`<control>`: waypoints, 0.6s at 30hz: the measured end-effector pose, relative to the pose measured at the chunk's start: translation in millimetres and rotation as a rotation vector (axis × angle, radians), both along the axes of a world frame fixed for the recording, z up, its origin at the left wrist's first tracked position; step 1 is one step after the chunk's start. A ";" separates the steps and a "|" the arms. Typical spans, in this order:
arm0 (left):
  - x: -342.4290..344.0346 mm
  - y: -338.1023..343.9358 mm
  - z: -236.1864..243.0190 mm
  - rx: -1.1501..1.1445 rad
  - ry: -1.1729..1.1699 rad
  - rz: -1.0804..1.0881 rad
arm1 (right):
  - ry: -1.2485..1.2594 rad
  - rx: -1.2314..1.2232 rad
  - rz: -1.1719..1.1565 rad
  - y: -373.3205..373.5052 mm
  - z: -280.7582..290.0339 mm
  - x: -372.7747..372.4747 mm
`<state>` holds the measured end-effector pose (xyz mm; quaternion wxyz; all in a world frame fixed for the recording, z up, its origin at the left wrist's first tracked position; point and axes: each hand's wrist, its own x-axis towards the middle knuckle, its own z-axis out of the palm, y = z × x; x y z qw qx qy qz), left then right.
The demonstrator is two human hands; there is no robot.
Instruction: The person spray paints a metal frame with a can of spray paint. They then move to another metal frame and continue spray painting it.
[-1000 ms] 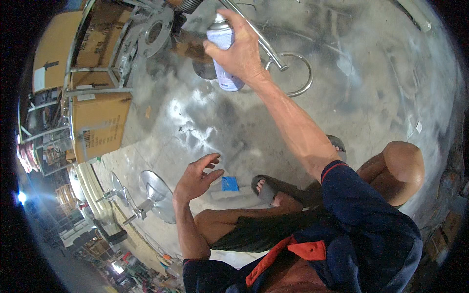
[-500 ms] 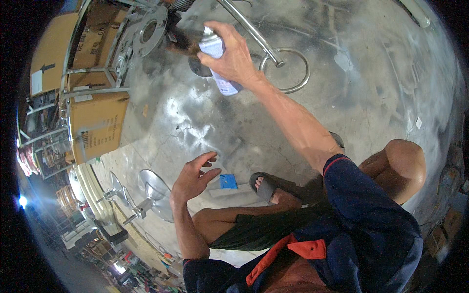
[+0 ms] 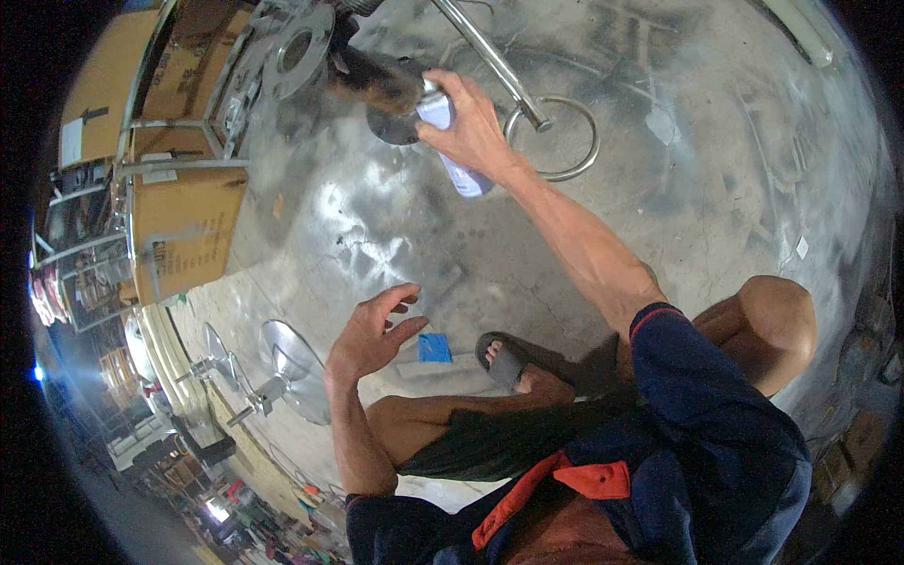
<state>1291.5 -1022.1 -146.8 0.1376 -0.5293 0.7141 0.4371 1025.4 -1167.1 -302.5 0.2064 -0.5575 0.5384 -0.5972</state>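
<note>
My right hand (image 3: 476,127), arm stretched forward, is wrapped round a pale lavender spray can (image 3: 467,177). The can's top lies close to a dark, brownish tube (image 3: 386,83), which is partly blurred; whether spray is coming out, I cannot tell. A grey metal flange (image 3: 299,52) with a round hole sits to the left of the tube. Under the tube, a dark round disc (image 3: 391,132) shows in part against the floor. My left hand (image 3: 369,334) hovers over my left knee, holding nothing, its fingers loosely bent and apart.
A chrome pole (image 3: 499,71) and a metal ring (image 3: 596,137) lie right of the can. Cardboard boxes (image 3: 184,231) and a metal frame stand at left. Shiny round metal bases (image 3: 294,363) are beside my left forearm. A blue square (image 3: 434,347) lies on the stained concrete floor.
My right hand and the spray can have shifted right and slightly nearer to me. More of the dark tube shows beside the can. My left hand has barely moved.
</note>
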 end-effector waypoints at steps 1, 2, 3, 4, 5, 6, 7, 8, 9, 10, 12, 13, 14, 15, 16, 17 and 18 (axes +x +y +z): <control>-0.5 0.8 0.6 -0.007 0.000 0.002 | -0.003 -0.039 -0.021 -4.0 11.0 0.3; -1.6 1.4 1.6 -0.003 -0.012 0.002 | -0.006 -0.078 -0.042 -8.6 22.2 -0.3; -1.1 2.2 4.0 -0.001 -0.027 0.005 | -0.012 -0.118 -0.059 -11.8 31.5 1.4; 0.4 3.0 5.5 0.001 -0.041 0.009 | -0.021 -0.134 -0.064 -10.2 39.4 4.0; 3.5 4.1 6.1 -0.002 -0.032 0.012 | -0.030 -0.149 -0.069 -6.2 46.6 8.1; 3.7 4.0 6.1 -0.007 -0.016 0.009 | -0.033 -0.165 -0.078 -4.0 50.6 7.6; 4.4 4.2 6.3 -0.012 -0.002 0.008 | -0.018 -0.113 -0.072 -4.0 46.2 7.5; 5.1 4.3 6.3 -0.014 0.010 0.010 | -0.004 -0.059 -0.065 -3.4 36.0 8.0; 4.0 2.5 4.4 -0.017 0.027 0.005 | 0.017 -0.007 -0.064 -1.5 23.9 5.4; 4.6 2.2 3.7 -0.020 0.040 0.003 | 0.021 0.060 -0.061 3.0 12.1 5.3; 2.1 2.5 3.8 -0.024 0.040 0.007 | 0.034 0.195 -0.058 12.0 -12.5 2.2; 0.6 3.2 4.7 -0.023 0.038 0.009 | 0.044 0.188 -0.072 15.6 -18.3 2.4; -1.5 2.7 6.2 -0.026 0.039 0.005 | 0.049 0.185 -0.088 16.5 -23.5 1.7; -1.3 3.8 9.6 -0.026 0.032 0.006 | 0.048 0.185 -0.096 21.1 -22.2 6.1; -0.7 5.2 11.2 -0.027 0.026 0.007 | 0.047 0.185 -0.106 26.2 -20.8 10.2; 0.7 7.1 10.5 -0.021 0.020 0.012 | 0.043 0.151 -0.078 31.8 -19.3 14.6; 1.9 8.1 11.2 -0.023 0.011 0.018 | 0.036 0.110 -0.050 35.8 -10.4 19.5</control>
